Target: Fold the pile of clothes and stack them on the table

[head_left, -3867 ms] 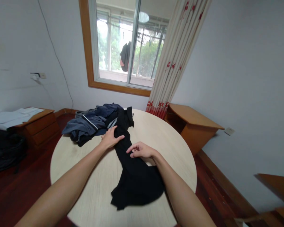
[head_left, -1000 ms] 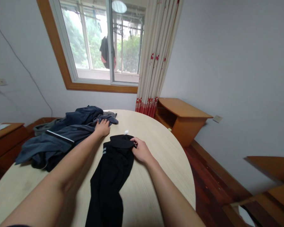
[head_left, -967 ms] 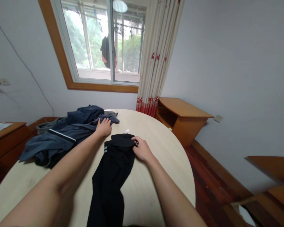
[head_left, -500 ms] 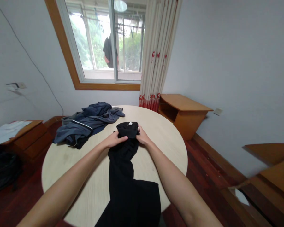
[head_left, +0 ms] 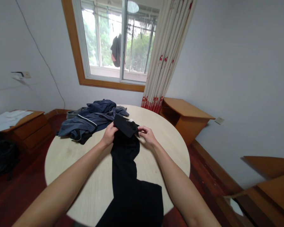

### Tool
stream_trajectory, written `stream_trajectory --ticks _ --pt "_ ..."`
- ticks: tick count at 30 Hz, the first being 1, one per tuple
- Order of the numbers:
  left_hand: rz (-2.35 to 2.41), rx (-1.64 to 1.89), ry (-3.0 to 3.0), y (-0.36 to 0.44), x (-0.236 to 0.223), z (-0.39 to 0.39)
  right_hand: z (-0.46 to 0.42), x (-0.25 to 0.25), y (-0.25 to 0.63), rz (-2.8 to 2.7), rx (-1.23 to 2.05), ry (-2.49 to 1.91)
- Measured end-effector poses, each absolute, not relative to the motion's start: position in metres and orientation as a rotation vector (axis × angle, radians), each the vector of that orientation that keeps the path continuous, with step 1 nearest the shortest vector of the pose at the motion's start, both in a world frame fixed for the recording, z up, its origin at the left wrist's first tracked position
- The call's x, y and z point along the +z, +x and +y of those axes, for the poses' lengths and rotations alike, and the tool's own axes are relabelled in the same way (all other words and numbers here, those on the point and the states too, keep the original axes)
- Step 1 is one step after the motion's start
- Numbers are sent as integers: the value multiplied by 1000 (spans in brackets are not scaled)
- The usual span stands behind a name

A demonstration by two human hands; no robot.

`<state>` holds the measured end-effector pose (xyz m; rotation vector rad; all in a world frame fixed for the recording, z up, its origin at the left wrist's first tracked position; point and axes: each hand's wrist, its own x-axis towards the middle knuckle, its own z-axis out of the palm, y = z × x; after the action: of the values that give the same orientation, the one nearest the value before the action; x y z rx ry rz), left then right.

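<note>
Left hand (head_left: 109, 134) gripping black garment (head_left: 125, 157) at its waistband, right hand (head_left: 147, 135) pinching opposite edge, fingers nearly closed on both

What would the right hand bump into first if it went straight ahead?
The right hand would probably meet the black garment at its upper band; the fingertips seem to touch it, though depth is unclear.

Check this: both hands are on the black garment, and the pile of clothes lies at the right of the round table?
No, the head view shows the pile of clothes at the left of the round table; the left hand and right hand are on the black garment.
</note>
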<state>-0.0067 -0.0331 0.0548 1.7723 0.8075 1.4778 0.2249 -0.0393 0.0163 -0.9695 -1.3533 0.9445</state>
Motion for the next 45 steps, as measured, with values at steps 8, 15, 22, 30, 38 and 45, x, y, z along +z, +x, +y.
stream_trajectory --ticks 8,15,22,30,38,45 --pt "525 1373 1954 1 49 -50 -42 17 226 -1500 947 -906" --pt "673 1350 2165 -5 42 -49 -49 14 220 -1646 1142 -906" --pt "1025 1461 2234 -22 49 -32 -52 23 221 -1447 1026 -961" --pt "1228 1364 2111 -40 43 -5 -46 38 244 -1529 724 -980" --pt "1196 1188 2108 -36 26 -1 -57 39 224 -1495 967 -898" --pt "1101 1326 1831 -35 15 14 -64 40 205 -1572 906 -859"
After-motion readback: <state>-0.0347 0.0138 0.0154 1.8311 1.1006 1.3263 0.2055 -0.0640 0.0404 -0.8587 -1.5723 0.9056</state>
